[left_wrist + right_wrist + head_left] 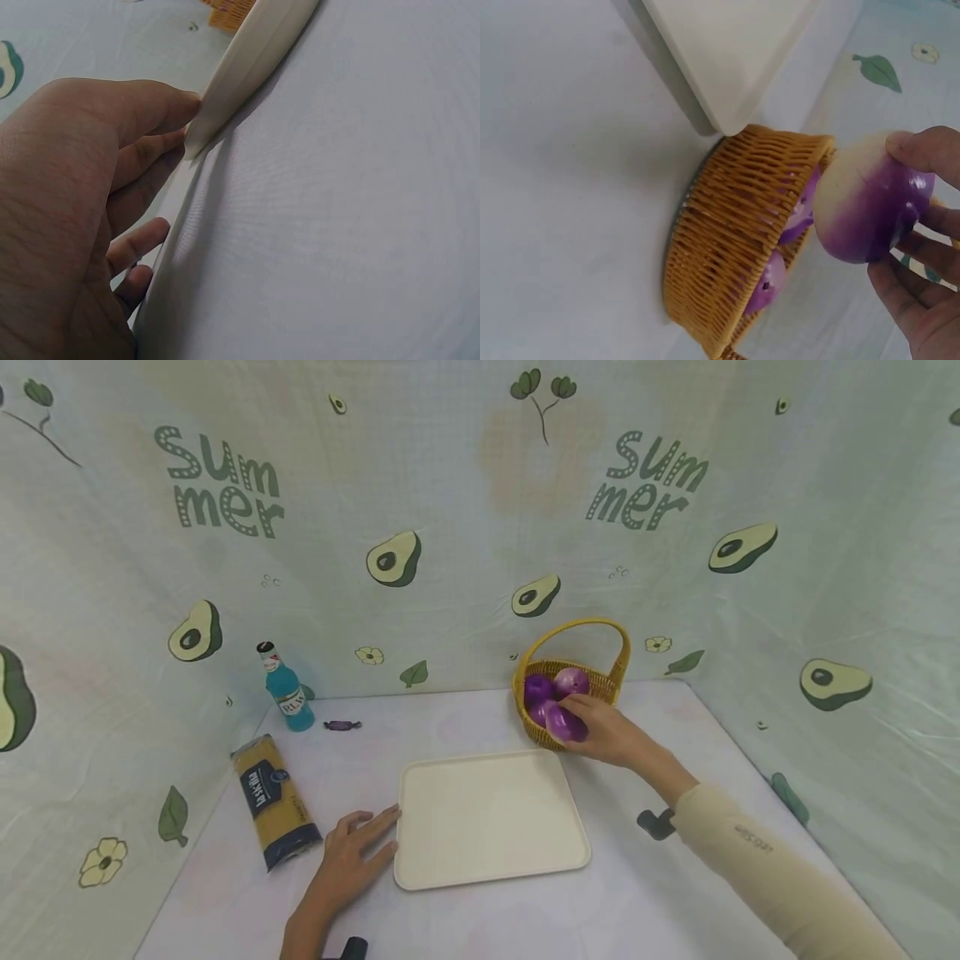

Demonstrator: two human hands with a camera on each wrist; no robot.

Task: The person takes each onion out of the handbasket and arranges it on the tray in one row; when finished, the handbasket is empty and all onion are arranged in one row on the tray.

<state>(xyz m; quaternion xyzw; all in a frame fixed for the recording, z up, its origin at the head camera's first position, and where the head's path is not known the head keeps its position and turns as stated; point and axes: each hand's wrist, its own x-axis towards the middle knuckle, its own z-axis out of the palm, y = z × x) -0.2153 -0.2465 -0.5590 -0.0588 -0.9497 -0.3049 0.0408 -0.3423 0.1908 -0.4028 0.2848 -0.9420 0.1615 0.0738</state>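
In the head view my right hand (606, 732) holds a turnip (564, 722), purple fading to white, at the front rim of the wicker basket (618, 683). The right wrist view has the thumb and fingers curled round that turnip (870, 199), just outside the basket's rim (731, 232). More purple turnips (765, 281) lie inside the basket. My left hand (348, 864) lies at the left edge of a cream tray (491, 822), fingers loosely extended. From the left wrist, its thumb and fingertips (187, 105) are seen right at the tray's rim (247, 67).
A blue bottle (289, 692) stands at the back left, with a small purple wrapped candy (342, 725) beside it. Left of the tray lies a pasta packet (273, 806). A printed cloth (465, 635) hangs behind the table.
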